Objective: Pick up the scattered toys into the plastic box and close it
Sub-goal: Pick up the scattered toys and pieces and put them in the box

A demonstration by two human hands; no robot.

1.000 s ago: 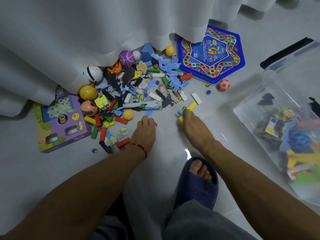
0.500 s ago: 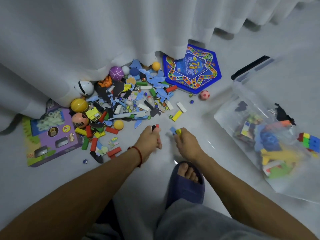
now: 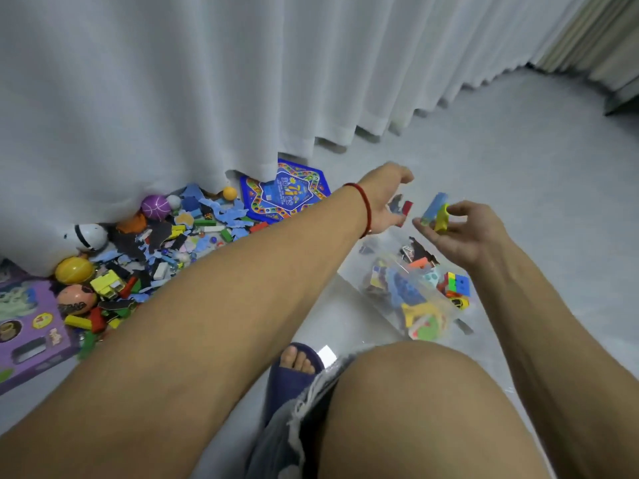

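Observation:
The clear plastic box (image 3: 358, 262) stands open on the floor at centre right, holding several toys, among them a colour cube (image 3: 457, 284). My left hand (image 3: 383, 198) reaches over its far end with fingers spread; a red block (image 3: 407, 208) and a dark piece sit just under the palm, and the grip is not visible. My right hand (image 3: 461, 233) hovers over the box, pinching a blue block (image 3: 435, 206) and a yellow block (image 3: 442, 218) in its fingertips. The scattered toy pile (image 3: 166, 243) lies at the left against the curtain, partly hidden by my left forearm.
A blue star-shaped game board (image 3: 287, 195) lies behind the pile, and a purple toy carton (image 3: 27, 326) lies at the far left. A white curtain (image 3: 207, 81) hangs along the back. My foot in a blue slipper (image 3: 294, 373) and my bare knee (image 3: 432, 409) fill the front.
Both hands lifted from the floor by the pile and swung right over the box, carrying small blocks. The camera turned right with them.

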